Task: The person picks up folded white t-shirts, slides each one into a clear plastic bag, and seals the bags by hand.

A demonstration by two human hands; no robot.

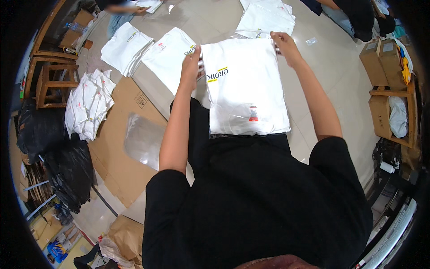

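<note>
Pale tiled floor (342, 105) spreads around the seated person, with a cardboard sheet (118, 101) on the left. Over the lap, between both hands, is a white packet (248, 85), its long axis running near to far. Both hands grip its far end, so most of it lies on the near side of them, toward the body. The left hand (191, 69) is at the far left edge, thumb along the side and fingers curled behind; how firmly, I cannot tell. The right hand (287, 49) pinches the far right corner, thumb and fingers nearly together, and sits slightly farther away than the left. Counted, there is one packet in hand, with one red label (253, 113) toward its near end; three white stacks (127, 48) on the far floor, plus a fourth partly seen beside a co-worker's hand (141, 9); one white heap (89, 105), one wooden stool (57, 84) and two black bags (69, 172) at left; and three boxes (380, 115) at right.
</note>
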